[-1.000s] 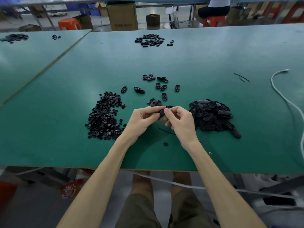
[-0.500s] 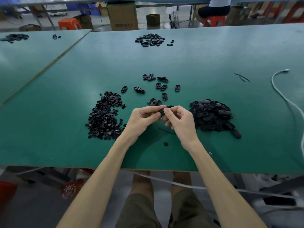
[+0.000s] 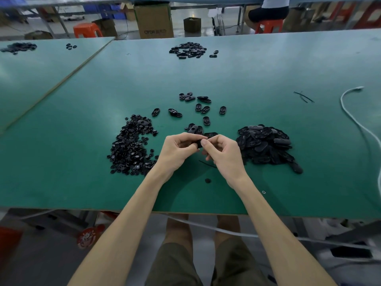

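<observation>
Now black part [image 3: 199, 143] sits pinched between both hands.

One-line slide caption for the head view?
Left hand and right hand pinch one black part over the green table, between a pile of small pieces and a pile of oval shells.

Your left hand [image 3: 177, 150] and right hand [image 3: 223, 155] cover most of the part [image 3: 199, 143] you're pinching, so its shape is anyone's guess. The thin strip [image 3: 206, 163] disappears under your right hand. Bits in the left pile [image 3: 132, 149] are too tiny to make out. The cable [image 3: 350, 114] runs off the right edge, and the top crops the seated person [image 3: 268, 9].
</observation>
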A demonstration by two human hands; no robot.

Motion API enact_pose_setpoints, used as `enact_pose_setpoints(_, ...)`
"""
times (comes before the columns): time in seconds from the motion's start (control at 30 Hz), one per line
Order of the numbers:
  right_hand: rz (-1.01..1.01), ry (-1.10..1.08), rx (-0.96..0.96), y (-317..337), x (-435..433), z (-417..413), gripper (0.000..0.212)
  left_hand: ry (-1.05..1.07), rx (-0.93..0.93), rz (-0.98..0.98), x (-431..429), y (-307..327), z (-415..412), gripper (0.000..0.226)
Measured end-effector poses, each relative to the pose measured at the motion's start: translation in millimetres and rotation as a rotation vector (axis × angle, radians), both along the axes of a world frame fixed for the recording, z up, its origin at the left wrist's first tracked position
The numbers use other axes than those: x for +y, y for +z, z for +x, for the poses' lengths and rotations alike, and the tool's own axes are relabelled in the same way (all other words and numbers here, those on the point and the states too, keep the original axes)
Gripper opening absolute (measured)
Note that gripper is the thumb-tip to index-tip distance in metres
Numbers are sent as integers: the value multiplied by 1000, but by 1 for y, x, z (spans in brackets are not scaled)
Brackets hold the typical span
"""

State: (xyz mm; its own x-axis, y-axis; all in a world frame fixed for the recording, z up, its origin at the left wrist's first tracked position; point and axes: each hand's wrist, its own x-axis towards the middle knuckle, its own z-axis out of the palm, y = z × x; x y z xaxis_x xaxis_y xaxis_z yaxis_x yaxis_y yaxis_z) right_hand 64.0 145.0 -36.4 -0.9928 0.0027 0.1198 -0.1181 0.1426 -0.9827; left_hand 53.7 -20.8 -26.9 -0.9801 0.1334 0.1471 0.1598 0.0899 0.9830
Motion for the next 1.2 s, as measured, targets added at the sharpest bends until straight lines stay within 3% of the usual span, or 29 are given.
enact_pose_setpoints(0.3,-126,-64,4,1,2,0,16,-85,20,104,-2,2,0,27)
enact_pose_setpoints(1.2,-142,-32,-19,0,3,0,16,-49,-17,80,-3,-1,-2,22)
